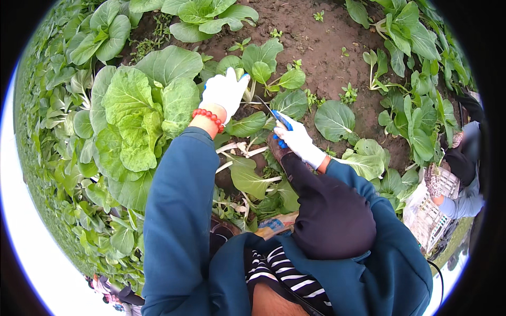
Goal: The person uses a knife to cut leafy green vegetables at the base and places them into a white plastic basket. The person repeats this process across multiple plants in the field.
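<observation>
My left hand (224, 94), in a white glove with blue on its fingertips and a red bead bracelet at the wrist, is beside a small leafy green plant (262, 73). Its visible fingers are stretched out and apart, against the pale stems; the far side of the hand is hidden. A knife (283, 121) with a blue handle is gripped in my gloved right hand (299, 141). The thin blade points up and left toward the base of that plant. Below the hands, cut or loose leaves with white stalks (247, 176) lie on the ground.
A large leafy head (134, 121) grows left of my left arm. More greens (416, 121) stand at right, with brown soil (321, 63) between rows. At far right, another person's gloved hand (434, 181) is by a pale crate (435, 216). My knee (334, 221) is below my right hand.
</observation>
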Action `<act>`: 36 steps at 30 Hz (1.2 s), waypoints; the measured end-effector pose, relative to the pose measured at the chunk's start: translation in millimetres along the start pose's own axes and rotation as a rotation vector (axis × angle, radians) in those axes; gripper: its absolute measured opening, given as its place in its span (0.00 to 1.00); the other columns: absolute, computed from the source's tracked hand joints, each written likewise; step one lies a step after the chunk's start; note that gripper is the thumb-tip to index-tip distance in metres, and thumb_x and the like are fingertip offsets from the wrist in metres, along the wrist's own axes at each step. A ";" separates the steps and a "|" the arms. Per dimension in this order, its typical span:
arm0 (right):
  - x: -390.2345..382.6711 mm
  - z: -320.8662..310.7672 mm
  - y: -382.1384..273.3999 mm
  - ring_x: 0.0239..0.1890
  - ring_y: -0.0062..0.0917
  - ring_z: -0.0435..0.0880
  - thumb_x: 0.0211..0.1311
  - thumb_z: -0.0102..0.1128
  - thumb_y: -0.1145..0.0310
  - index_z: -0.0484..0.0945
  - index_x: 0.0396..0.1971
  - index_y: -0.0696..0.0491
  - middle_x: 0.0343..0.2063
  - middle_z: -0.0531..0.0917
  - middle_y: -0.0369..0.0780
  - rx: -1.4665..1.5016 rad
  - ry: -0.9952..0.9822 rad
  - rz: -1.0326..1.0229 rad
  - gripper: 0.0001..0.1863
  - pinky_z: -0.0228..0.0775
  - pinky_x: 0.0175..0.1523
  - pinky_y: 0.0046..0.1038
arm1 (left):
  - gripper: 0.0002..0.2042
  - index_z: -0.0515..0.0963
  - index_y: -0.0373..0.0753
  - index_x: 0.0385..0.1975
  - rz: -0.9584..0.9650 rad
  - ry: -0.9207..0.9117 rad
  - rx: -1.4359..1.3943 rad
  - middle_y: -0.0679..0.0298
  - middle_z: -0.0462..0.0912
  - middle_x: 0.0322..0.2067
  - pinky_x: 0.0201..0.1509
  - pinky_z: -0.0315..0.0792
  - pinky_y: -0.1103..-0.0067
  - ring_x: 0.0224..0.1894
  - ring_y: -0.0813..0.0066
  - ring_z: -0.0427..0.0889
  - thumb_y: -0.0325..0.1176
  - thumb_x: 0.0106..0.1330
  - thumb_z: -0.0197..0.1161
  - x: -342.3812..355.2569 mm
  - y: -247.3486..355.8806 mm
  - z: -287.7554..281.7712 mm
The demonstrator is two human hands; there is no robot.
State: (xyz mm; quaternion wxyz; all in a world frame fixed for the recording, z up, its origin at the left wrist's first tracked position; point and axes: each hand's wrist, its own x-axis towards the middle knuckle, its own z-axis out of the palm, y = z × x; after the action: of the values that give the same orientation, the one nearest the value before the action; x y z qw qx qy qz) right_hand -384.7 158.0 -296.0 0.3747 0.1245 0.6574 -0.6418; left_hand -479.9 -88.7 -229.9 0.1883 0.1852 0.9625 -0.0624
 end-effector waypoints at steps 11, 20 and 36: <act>7.2 17.5 -15.7 0.28 0.12 0.76 0.68 0.59 0.71 0.65 0.70 0.52 0.32 0.78 0.31 0.264 -0.061 0.081 0.31 0.68 0.29 0.15 | 0.17 0.73 0.41 0.50 -0.298 -0.106 -0.378 0.52 0.84 0.34 0.42 0.77 0.59 0.36 0.50 0.84 0.42 0.66 0.61 -76.1 -17.8 62.7; 21.6 31.6 8.1 0.21 0.16 0.77 0.72 0.56 0.64 0.62 0.70 0.54 0.29 0.83 0.39 0.562 -0.124 0.179 0.30 0.69 0.23 0.18 | 0.18 0.74 0.38 0.49 -0.372 -0.060 -0.564 0.49 0.85 0.33 0.43 0.75 0.58 0.38 0.45 0.83 0.33 0.57 0.58 -90.1 2.4 83.0; 31.0 91.8 26.0 0.24 0.14 0.73 0.71 0.48 0.72 0.67 0.63 0.52 0.27 0.76 0.33 0.133 -0.096 0.024 0.21 0.68 0.25 0.19 | 0.16 0.72 0.45 0.46 -0.526 -0.065 -0.555 0.59 0.84 0.42 0.54 0.71 0.58 0.47 0.51 0.80 0.45 0.65 0.58 -118.3 20.9 94.9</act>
State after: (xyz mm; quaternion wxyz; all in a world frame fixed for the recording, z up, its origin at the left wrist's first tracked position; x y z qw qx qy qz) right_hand -358.7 66.0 -326.1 0.4046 0.1261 0.5931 -0.6846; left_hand -338.0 -126.8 -272.8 0.2395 -0.1282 0.9509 0.1485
